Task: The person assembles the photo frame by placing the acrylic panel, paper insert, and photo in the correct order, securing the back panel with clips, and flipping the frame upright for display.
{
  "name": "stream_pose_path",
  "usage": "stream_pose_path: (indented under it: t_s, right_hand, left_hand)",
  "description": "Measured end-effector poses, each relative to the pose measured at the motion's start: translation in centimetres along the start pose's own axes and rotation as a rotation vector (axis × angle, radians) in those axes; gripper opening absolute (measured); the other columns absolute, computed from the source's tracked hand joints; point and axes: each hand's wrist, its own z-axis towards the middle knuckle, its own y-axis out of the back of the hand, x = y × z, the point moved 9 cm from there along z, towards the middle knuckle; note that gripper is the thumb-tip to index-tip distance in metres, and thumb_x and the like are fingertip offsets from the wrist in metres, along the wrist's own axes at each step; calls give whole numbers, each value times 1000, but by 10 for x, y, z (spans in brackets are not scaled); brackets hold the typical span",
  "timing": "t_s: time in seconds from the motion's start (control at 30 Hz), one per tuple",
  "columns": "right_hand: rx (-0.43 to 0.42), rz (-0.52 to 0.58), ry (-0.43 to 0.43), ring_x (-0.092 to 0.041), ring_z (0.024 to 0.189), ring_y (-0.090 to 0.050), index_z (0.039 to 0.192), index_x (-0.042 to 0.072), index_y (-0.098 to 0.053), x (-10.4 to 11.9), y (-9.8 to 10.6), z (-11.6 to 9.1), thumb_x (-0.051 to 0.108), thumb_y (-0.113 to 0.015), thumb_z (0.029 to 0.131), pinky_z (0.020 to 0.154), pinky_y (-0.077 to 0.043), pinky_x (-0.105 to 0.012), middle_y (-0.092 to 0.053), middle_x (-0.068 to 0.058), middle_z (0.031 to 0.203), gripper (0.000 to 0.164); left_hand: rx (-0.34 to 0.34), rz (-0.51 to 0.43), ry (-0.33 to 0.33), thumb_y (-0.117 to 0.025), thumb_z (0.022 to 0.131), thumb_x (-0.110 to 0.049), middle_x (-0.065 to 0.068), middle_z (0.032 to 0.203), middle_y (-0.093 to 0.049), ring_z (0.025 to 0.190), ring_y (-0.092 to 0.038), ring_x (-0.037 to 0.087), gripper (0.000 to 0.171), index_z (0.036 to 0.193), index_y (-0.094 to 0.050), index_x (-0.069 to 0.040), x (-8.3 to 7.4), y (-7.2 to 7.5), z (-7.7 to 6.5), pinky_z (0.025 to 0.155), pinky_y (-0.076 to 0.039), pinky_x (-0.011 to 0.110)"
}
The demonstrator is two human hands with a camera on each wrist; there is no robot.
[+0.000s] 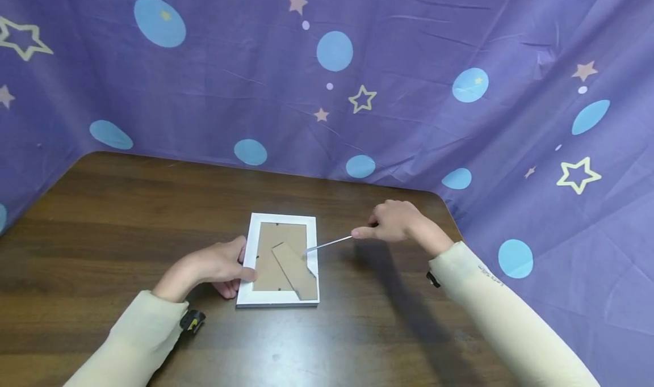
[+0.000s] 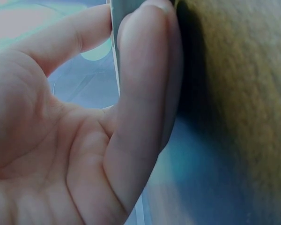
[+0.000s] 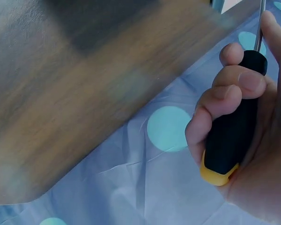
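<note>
A white picture frame [image 1: 284, 218] lies back side up on the table, its brown backing board [image 1: 269, 236] and slanted stand leg [image 1: 292, 266] showing. My left hand [image 1: 221, 265] grips the frame's left side, thumb over the back and fingers curled beneath the edge. In the left wrist view, those fingers [image 2: 143, 84] stand between the frame's edge and the wooden surface. My right hand [image 1: 392, 221] holds a screwdriver [image 3: 232, 133] by its black and yellow handle, thumb laid along the metal shaft. From the right, the shaft reaches across the white border, its tip at the backing's right edge.
The brown wooden table [image 1: 128, 217] has a rounded far right corner. A purple curtain [image 1: 409, 46] with stars and blue dots hangs along the back and sides. Small dark tabs [image 1: 258, 257] stick out around the backing's edge. A black device [image 1: 192, 321] sits on the left wrist.
</note>
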Motion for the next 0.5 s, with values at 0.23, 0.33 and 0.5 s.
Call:
stream_pose_path:
  t_s: [0.23, 0.33, 0.5]
  right_hand:
    - [6, 5, -35, -19, 91, -65, 90, 29, -82, -14, -9, -6, 86, -51, 92, 75, -57, -45, -70, 7, 88, 65]
    - [10, 11, -39, -15, 80, -60, 80, 26, -78, -14, -11, -7, 85, -51, 92, 68, -53, -40, -64, 7, 78, 66]
    - [7, -22, -49, -17, 84, -65, 80, 27, -79, -6, -5, -7, 85, -53, 92, 70, -57, -43, -67, 6, 81, 64]
  left_hand:
    - [-7, -4, -3, -79, 93, -11, 17, 75, -65, 57, -66, 21, 45, 118, -44, 0, 2, -1, 1, 53, -64, 34]
    - [-7, -7, -14, -78, 93, -11, 17, 75, -65, 56, -65, 21, 45, 118, -43, 1, 1, 0, 0, 53, -64, 34]
    - [-7, -13, -16, -78, 93, -10, 16, 74, -64, 56, -65, 20, 43, 116, -43, 0, 0, 0, 0, 52, -64, 33]
